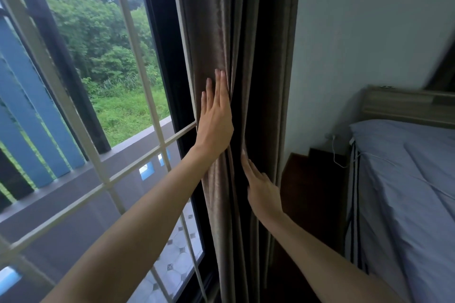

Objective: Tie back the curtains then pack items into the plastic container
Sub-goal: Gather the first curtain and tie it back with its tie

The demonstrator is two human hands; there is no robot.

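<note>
Head view.
A: Where is the curtain (221, 32)?
B: In the centre of the frame. It is brown and gathered into vertical folds, and it runs from the top edge to the bottom. The window (118, 110) is on its left and the pale wall (369, 19) on its right.
A: And the hands?
B: The left hand (215, 115) lies flat against the curtain's left folds, fingers straight, close together and pointing up. The right hand (262, 189) is lower and slightly to the right. Its fingers are straight too, with the tips slid into a dark fold and partly hidden.
A: What else shows?
B: White grille bars (134, 39) cross the window, with green trees (98, 32) beyond. A bed (406, 192) with a pale blue sheet fills the lower right. A white cable (335, 152) hangs beside it.
</note>
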